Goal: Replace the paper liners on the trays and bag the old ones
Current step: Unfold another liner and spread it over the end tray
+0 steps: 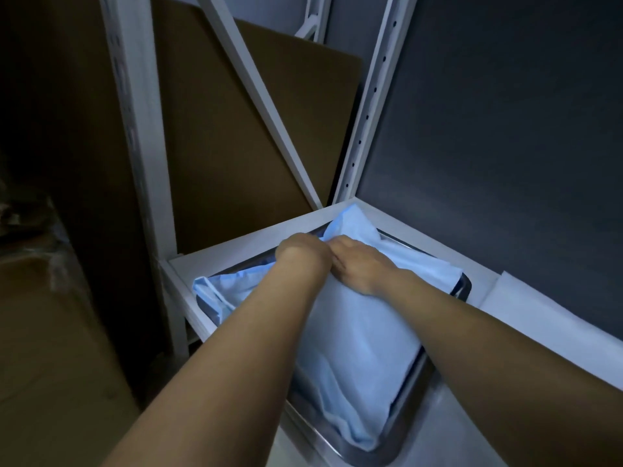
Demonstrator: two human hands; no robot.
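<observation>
Tray (pixel 337 446) sits tight in the shelf (pixel 236 254) corner, with only a narrow white border left and far. Upright post (pixel 367 106) at the far corner, dark wall (pixel 505 129) close on the right.

Blue liner (pixel 364 348) lies crumpled in the tray, its far edge rising over the rim. Right hand (pixel 359 266) curls its fingers round a fold at the far end. Left hand (pixel 301 252) just beside it, fingers hidden, cannot tell their state.

White sheet (pixel 515 298) lies right of the tray. Cardboard (pixel 236 146) leans behind the shelf. Dim room.

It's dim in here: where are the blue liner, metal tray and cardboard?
blue liner (pixel 357 348), head view, its flat middle.
metal tray (pixel 323 439), head view, near rim.
cardboard (pixel 209 146), head view, its face.
</observation>
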